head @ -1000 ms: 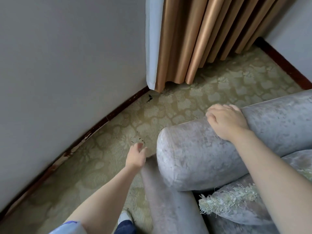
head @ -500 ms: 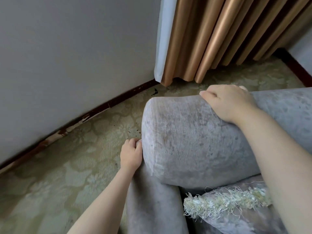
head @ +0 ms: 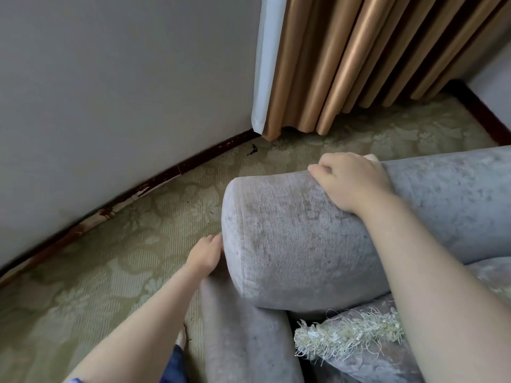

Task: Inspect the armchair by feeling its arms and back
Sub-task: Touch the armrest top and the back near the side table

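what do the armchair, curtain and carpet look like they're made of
The armchair seems upholstered in grey velvety or chenille-like fabric, matte, with a mottled crushed nap and a stitched seam round the end. The curtain is probably satin-like cloth, gold-brown, with a soft sheen along its folds. The carpet looks like low-pile woven textile, pale green, with a ribbed floral pattern.

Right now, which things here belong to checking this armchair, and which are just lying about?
Job: armchair; right hand gripping its top roll; left hand touching the roll's end.
Lying about: fringed cushion; gold curtain; patterned carpet; dark scrap on it.
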Action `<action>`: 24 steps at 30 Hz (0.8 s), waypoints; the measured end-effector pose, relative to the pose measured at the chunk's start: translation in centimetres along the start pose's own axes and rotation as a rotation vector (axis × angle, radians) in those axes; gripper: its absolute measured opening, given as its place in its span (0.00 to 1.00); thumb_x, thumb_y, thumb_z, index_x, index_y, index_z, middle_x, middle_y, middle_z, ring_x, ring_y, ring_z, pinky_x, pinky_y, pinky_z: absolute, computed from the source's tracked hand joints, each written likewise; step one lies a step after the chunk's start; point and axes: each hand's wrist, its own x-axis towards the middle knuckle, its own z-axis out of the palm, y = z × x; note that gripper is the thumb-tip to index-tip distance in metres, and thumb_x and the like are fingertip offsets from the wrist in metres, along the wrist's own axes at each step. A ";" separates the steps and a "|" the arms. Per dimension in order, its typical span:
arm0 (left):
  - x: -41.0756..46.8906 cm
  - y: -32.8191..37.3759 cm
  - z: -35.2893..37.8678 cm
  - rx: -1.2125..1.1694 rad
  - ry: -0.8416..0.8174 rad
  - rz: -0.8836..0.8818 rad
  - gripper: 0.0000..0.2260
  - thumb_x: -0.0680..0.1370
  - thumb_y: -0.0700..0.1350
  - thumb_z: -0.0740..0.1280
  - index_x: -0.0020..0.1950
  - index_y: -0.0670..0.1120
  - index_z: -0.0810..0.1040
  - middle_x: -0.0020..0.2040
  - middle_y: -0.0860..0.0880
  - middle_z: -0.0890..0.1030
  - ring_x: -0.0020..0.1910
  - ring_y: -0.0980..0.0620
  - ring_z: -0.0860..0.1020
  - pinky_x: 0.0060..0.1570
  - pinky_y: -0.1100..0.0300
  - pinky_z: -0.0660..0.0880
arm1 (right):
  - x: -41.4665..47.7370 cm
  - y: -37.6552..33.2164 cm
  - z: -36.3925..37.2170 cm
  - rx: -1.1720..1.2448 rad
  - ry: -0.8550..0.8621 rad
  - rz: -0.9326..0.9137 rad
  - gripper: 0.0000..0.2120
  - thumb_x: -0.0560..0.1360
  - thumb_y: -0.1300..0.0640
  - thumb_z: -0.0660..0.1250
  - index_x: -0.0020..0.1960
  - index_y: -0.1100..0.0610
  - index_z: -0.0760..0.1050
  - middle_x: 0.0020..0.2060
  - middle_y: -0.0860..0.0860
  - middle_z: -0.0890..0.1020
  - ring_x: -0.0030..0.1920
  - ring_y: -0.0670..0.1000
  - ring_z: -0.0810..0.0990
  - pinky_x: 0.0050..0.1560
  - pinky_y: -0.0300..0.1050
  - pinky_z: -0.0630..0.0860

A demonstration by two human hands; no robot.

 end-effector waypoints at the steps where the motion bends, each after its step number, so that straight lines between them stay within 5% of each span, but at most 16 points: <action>1: -0.6 1.6 -1.5 -0.081 -0.045 -0.012 0.21 0.82 0.49 0.51 0.53 0.37 0.79 0.55 0.40 0.80 0.42 0.53 0.69 0.55 0.48 0.71 | -0.1 -0.1 -0.1 0.004 -0.002 0.005 0.17 0.77 0.43 0.52 0.40 0.49 0.73 0.37 0.45 0.75 0.43 0.50 0.70 0.52 0.49 0.60; 2: -1.4 3.5 -3.1 -0.215 -0.042 0.016 0.22 0.83 0.50 0.51 0.53 0.37 0.80 0.54 0.40 0.82 0.61 0.45 0.67 0.54 0.48 0.73 | -0.3 -0.2 -0.1 0.005 -0.003 0.009 0.17 0.77 0.43 0.52 0.39 0.50 0.74 0.37 0.45 0.75 0.43 0.50 0.70 0.52 0.48 0.60; 3: -2.2 5.6 -4.6 -0.383 -0.023 0.071 0.22 0.83 0.52 0.52 0.52 0.41 0.82 0.51 0.43 0.83 0.50 0.49 0.80 0.51 0.51 0.75 | -0.4 -0.3 -0.2 0.005 0.000 0.015 0.17 0.77 0.43 0.52 0.39 0.50 0.74 0.37 0.45 0.75 0.43 0.50 0.71 0.52 0.48 0.60; 6: -4.8 13.0 -8.3 -0.704 -0.081 0.254 0.19 0.78 0.59 0.56 0.49 0.49 0.81 0.48 0.50 0.84 0.49 0.52 0.81 0.48 0.61 0.73 | -0.8 -0.4 -0.4 0.010 0.017 0.044 0.18 0.77 0.44 0.53 0.38 0.52 0.75 0.37 0.46 0.78 0.43 0.51 0.74 0.51 0.48 0.62; 7: -5.5 15.1 -8.7 -0.618 -0.140 0.320 0.19 0.75 0.62 0.58 0.49 0.50 0.81 0.48 0.52 0.84 0.50 0.52 0.81 0.48 0.65 0.72 | -1.0 -0.5 -0.4 0.016 0.030 0.052 0.18 0.77 0.44 0.54 0.38 0.52 0.75 0.37 0.46 0.78 0.44 0.51 0.75 0.51 0.47 0.62; 9: -7.1 17.8 -7.9 -0.043 -0.160 0.505 0.23 0.70 0.66 0.56 0.53 0.52 0.77 0.49 0.54 0.81 0.52 0.51 0.78 0.48 0.65 0.72 | -1.3 -0.7 -0.3 0.029 0.069 0.068 0.17 0.77 0.46 0.55 0.39 0.52 0.76 0.38 0.47 0.80 0.44 0.52 0.77 0.51 0.47 0.63; 11: -8.5 18.4 -6.2 0.637 0.033 0.683 0.28 0.73 0.68 0.50 0.63 0.51 0.70 0.54 0.49 0.78 0.54 0.46 0.77 0.50 0.54 0.71 | -1.5 -0.8 -0.4 0.050 0.113 0.111 0.14 0.76 0.46 0.56 0.43 0.51 0.78 0.40 0.47 0.81 0.46 0.52 0.78 0.53 0.46 0.63; 12: -8.9 18.3 -5.8 0.797 0.092 0.727 0.30 0.74 0.67 0.47 0.66 0.49 0.67 0.56 0.47 0.77 0.53 0.44 0.77 0.50 0.51 0.70 | -1.6 -0.9 -0.5 0.057 0.130 0.150 0.15 0.75 0.45 0.56 0.47 0.51 0.78 0.44 0.47 0.82 0.50 0.52 0.78 0.56 0.45 0.62; 14: -8.6 18.0 -5.4 0.878 0.072 0.755 0.31 0.75 0.68 0.44 0.65 0.47 0.65 0.53 0.46 0.77 0.49 0.43 0.77 0.45 0.52 0.70 | -1.7 -1.0 -0.3 0.054 0.131 0.281 0.25 0.74 0.39 0.54 0.63 0.52 0.74 0.63 0.49 0.77 0.67 0.51 0.69 0.69 0.46 0.53; 16: -7.8 18.1 -5.5 0.879 0.022 0.786 0.30 0.74 0.68 0.44 0.62 0.47 0.66 0.52 0.46 0.76 0.48 0.44 0.77 0.42 0.53 0.69 | -1.5 -1.4 0.0 0.046 0.119 0.566 0.40 0.72 0.33 0.52 0.76 0.56 0.55 0.77 0.51 0.56 0.77 0.51 0.47 0.73 0.53 0.35; 20: -7.4 18.8 -5.6 0.937 -0.079 0.816 0.30 0.77 0.66 0.46 0.65 0.43 0.63 0.56 0.45 0.75 0.52 0.44 0.77 0.44 0.53 0.72 | 0.1 -3.5 -0.7 0.219 0.130 1.228 0.57 0.67 0.32 0.63 0.75 0.65 0.35 0.76 0.59 0.37 0.75 0.57 0.33 0.71 0.66 0.34; 24: -6.8 19.2 -6.1 0.962 -0.159 0.859 0.32 0.78 0.64 0.47 0.70 0.39 0.58 0.60 0.44 0.72 0.56 0.44 0.76 0.47 0.53 0.73 | 1.4 -3.8 -1.6 0.290 0.068 1.382 0.62 0.65 0.30 0.65 0.73 0.68 0.31 0.74 0.64 0.34 0.74 0.63 0.33 0.67 0.72 0.37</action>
